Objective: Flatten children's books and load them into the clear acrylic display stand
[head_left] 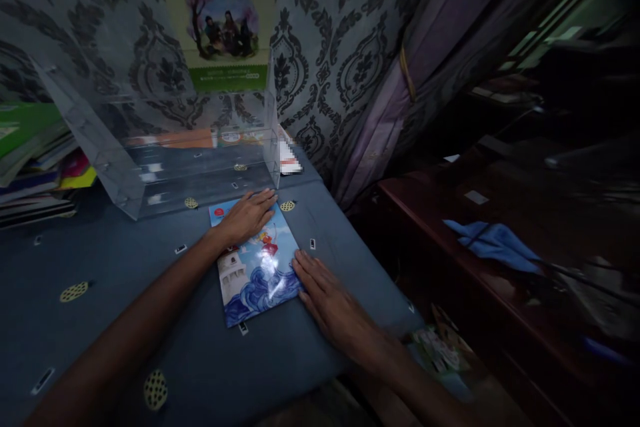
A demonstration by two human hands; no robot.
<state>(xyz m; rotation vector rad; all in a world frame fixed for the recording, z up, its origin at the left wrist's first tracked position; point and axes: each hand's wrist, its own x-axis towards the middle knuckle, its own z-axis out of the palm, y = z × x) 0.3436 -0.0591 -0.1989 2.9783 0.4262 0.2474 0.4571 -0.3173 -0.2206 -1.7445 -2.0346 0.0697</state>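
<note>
A thin picture book (265,273) with a glossy blue cover of waves and a white building lies flat on the blue cloth-covered table (195,360). Across its upper part rests my left hand (247,217), flat, with the fingers stretched out and hiding some of the cover. My right hand (330,300) lies along the book's right edge, fingers extended and touching that edge. Just beyond the book stands a clear acrylic rack (210,177).
Several stacked books (35,153) sit at the left. A patterned wall covering (320,33) with a green poster (225,73) rises behind. A tied curtain (380,107) hangs at right, near a dark red wooden surface (420,213) holding a blue cloth (493,243).
</note>
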